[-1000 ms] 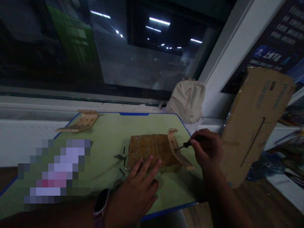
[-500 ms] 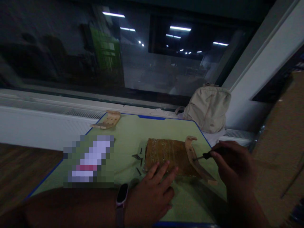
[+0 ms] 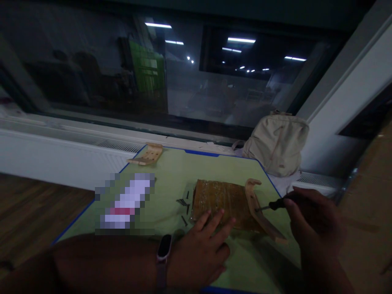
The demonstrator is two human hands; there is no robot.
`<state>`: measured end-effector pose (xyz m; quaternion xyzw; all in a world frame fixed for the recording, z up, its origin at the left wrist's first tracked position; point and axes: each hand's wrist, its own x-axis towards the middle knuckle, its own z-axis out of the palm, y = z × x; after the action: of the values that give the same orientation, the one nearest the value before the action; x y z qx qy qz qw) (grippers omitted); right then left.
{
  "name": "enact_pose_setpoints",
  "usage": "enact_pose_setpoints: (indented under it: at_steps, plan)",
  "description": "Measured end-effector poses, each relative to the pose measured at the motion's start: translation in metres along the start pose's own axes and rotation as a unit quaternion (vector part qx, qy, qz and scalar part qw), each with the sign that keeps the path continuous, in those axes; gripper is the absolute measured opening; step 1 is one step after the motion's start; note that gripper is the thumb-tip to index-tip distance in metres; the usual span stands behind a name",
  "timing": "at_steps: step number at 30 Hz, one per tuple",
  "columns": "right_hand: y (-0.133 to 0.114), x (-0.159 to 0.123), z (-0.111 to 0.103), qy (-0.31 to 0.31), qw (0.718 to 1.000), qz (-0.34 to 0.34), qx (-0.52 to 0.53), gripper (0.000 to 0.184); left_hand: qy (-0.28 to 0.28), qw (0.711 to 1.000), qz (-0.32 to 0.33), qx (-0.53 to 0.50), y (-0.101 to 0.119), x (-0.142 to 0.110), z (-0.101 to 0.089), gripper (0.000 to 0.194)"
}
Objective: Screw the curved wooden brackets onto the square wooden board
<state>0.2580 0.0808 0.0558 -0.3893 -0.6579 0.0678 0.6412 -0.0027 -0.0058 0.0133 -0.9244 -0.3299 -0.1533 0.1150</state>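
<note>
My left hand [image 3: 203, 253] lies with spread fingers on the near edge of a flat brown slab [image 3: 225, 200] that looks wrapped in clear tape. Against the slab's right end rests a curved wooden piece [image 3: 255, 208] with holes in it. In my right hand [image 3: 315, 220] is a black-handled screwdriver [image 3: 277, 204], its fingers wrapped around the handle. The metal shaft points left, and its tip meets the curved piece near a hole. Several dark screws [image 3: 183, 204] lie loose just left of the slab.
Two or more curved wooden pieces [image 3: 150, 154] sit at the table's far left corner. A blurred-out pale object [image 3: 128, 202] lies on the left of the green table [image 3: 174, 163]. Beyond the far right corner stands a beige backpack [image 3: 277, 143]. Cardboard [image 3: 364, 212] rises at right.
The whole view has shifted, so things appear slightly further right. My left hand stays on the slab, and the screwdriver remains in my right hand against the curved piece.
</note>
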Motion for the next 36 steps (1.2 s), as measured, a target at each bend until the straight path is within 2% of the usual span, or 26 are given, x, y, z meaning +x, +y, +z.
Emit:
enact_pose_setpoints:
  at_steps: [3,5,7,11,13,17,21,25,27,30,32,33,36]
  plan:
    - [0.001,0.004,-0.002,-0.059,0.994,-0.081,-0.041,0.026,-0.005,1.0,-0.003,-0.001,0.001,0.0,-0.001,0.029]
    - [-0.002,0.006,-0.002,-0.084,0.991,-0.093,-0.045,0.029,-0.008,1.0,-0.004,-0.004,0.001,0.0,-0.001,0.03]
    - [-0.006,0.006,-0.001,-0.081,0.995,-0.056,-0.022,0.031,-0.006,1.0,-0.005,-0.006,0.001,0.0,0.0,0.03]
    - [-0.006,0.003,0.002,-0.055,0.995,0.067,0.046,0.03,0.005,1.0,-0.004,-0.002,0.0,0.0,0.002,0.03]
    - [-0.001,0.004,0.003,-0.042,0.994,0.077,0.069,0.03,0.007,1.0,-0.003,0.003,0.0,0.0,0.002,0.03]
    - [0.004,0.007,0.0,-0.012,0.998,-0.004,0.068,0.04,0.011,1.0,0.0,0.002,0.0,-0.001,0.001,0.031]
    - [-0.001,0.011,-0.003,-0.089,0.992,-0.087,0.006,0.024,0.005,1.0,0.0,-0.001,0.0,-0.001,0.0,0.031]
    - [-0.002,0.01,-0.002,-0.112,0.99,-0.072,0.039,0.035,0.007,1.0,-0.002,-0.004,0.0,0.001,0.002,0.033]
    - [0.001,0.009,0.0,-0.101,0.992,-0.054,0.047,0.037,0.015,1.0,-0.002,-0.005,0.0,0.0,0.003,0.032]
    - [0.006,0.007,0.002,-0.06,0.997,-0.016,0.044,0.029,0.031,0.999,-0.008,-0.005,0.001,0.0,0.005,0.033]
    - [0.008,0.007,0.002,-0.013,0.999,-0.029,0.023,0.027,0.038,0.999,-0.012,-0.005,0.001,-0.001,0.007,0.034]
    - [0.008,0.007,0.002,-0.007,0.999,-0.047,0.008,0.026,0.038,0.999,-0.012,-0.006,0.001,-0.001,0.008,0.034]
    - [0.003,0.008,0.0,-0.05,0.992,-0.116,-0.03,0.019,0.039,0.999,-0.015,-0.016,0.001,-0.002,0.01,0.033]
